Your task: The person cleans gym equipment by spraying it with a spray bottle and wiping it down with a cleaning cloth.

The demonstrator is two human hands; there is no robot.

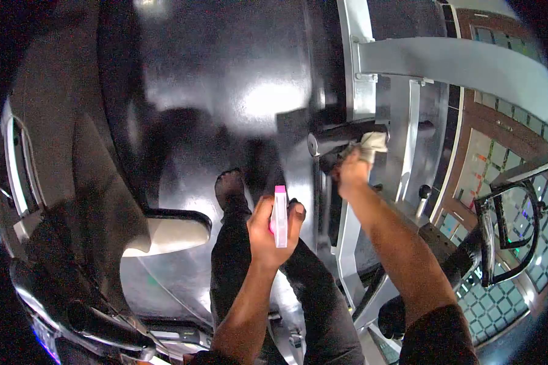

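Observation:
In the middle of the head view, my left hand (pixel 273 234) is wrapped round a white and pink object (pixel 280 216), which looks like a small box or bottle held upright. To the right, my right hand (pixel 354 167) is closed on a pale cloth (pixel 372 143). The cloth lies against the dark padded roller (pixel 341 139) of a metal machine frame. Motion blurs the fingers of my right hand.
A light grey metal frame (pixel 456 59) runs along the right, with a black round handle (pixel 530 267) lower down. At the left is a pale padded seat (pixel 167 236). My bare foot (pixel 230 185) stands on the dark shiny floor (pixel 225 67).

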